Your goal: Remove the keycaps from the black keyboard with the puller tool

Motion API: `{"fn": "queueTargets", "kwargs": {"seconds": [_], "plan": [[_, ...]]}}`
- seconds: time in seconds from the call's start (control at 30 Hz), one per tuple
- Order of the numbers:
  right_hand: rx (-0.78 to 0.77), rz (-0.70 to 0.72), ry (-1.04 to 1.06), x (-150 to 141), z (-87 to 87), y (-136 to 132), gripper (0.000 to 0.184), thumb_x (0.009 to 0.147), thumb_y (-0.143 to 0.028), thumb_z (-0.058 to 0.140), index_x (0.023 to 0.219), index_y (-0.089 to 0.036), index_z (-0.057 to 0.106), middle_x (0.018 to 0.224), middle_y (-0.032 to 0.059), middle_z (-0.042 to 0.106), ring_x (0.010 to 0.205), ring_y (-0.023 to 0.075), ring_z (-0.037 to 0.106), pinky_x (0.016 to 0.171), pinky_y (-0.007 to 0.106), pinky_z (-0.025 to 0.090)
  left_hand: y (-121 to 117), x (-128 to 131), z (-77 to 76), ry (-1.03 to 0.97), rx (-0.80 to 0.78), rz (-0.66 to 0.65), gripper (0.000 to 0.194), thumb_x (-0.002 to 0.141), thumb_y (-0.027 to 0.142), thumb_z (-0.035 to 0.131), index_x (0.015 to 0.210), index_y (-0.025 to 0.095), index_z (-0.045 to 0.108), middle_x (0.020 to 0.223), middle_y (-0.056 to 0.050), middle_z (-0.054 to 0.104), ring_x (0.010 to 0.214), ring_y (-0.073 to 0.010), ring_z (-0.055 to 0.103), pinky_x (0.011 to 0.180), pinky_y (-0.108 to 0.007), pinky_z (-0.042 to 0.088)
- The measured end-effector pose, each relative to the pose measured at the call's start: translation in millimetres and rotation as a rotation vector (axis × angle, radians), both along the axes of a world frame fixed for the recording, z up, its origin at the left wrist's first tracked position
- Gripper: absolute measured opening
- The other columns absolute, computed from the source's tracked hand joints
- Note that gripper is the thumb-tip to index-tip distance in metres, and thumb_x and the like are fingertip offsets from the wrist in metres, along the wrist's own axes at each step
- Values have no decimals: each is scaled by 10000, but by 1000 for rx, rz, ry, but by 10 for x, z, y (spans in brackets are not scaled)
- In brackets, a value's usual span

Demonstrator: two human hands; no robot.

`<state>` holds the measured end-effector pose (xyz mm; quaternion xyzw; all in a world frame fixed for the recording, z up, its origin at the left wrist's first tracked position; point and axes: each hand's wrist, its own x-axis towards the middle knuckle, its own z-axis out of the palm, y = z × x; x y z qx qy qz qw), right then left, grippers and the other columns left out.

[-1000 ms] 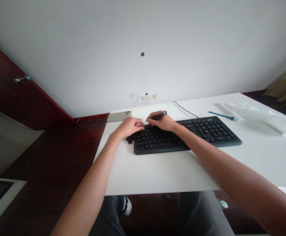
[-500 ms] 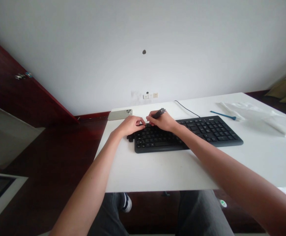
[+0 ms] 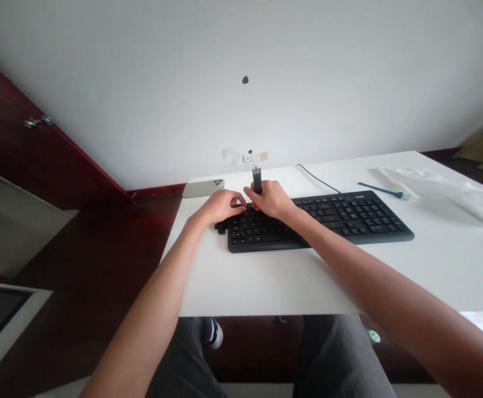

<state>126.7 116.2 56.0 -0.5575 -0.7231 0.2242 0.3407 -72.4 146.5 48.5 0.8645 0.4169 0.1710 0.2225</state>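
A black keyboard [image 3: 384,221] lies on the white table, its left part partly covered by my hands. My right hand [image 3: 272,198] is closed round an upright tool with a dark handle [image 3: 257,179], which looks like a screwdriver. Its tip is hidden by the fingers, over the upper left keys. Close beside it, my left hand [image 3: 224,205] is closed in a pinch at the keyboard's upper left corner. Whatever lies between its fingertips is too small to make out. Small black pieces like loose keycaps [image 3: 220,228] lie by the keyboard's left edge.
A phone [image 3: 200,188] lies face down at the table's back left. To the right are a blue stick-like thing [image 3: 380,189] and a crumpled clear plastic bag [image 3: 444,190]. The keyboard's cable [image 3: 318,179] runs backward. The white table [image 3: 274,287] ends in front of my legs.
The tool in my right hand has swung from leaning right to nearly upright. My right hand has shifted slightly left, while my left hand keeps its pinch at the same corner.
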Motion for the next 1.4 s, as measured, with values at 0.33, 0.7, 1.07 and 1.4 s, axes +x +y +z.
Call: {"fn": "queueTargets", "kwargs": {"seconds": [0.33, 0.7, 1.07, 1.4], "plan": [[96, 87, -188, -24, 36, -25, 358, 940, -437, 602, 682, -196, 662, 631, 76, 632, 591, 197, 547, 624, 325, 292, 56, -7, -52, 2, 73, -44, 98, 831, 271, 672, 865, 216, 746, 602, 40, 450, 564, -130, 396, 573, -296, 256], [-26, 213, 31, 44, -5, 25, 380, 941, -352, 483, 618, -185, 594, 585, 0, 603, 576, 126, 523, 621, 263, 361, 3, 9, 0, -27, -22, -22, 121, 822, 276, 690, 882, 194, 754, 619, 46, 461, 570, -110, 389, 580, -279, 267], [-15, 112, -57, 118, -61, 40, 258, 917, -274, 554, 684, -190, 629, 577, -3, 665, 558, 129, 585, 614, 253, 390, 38, -2, -46, -91, -21, 27, 161, 837, 331, 722, 911, 200, 780, 590, 47, 495, 563, -119, 430, 592, -278, 302], [-93, 67, 107, 39, -103, -33, 491, 959, -477, 521, 574, -188, 618, 528, 18, 644, 541, 138, 618, 672, 260, 471, 7, 27, -2, -29, -32, -35, 186, 857, 275, 709, 1005, 217, 806, 675, 10, 640, 627, -144, 546, 651, -293, 373]]}}
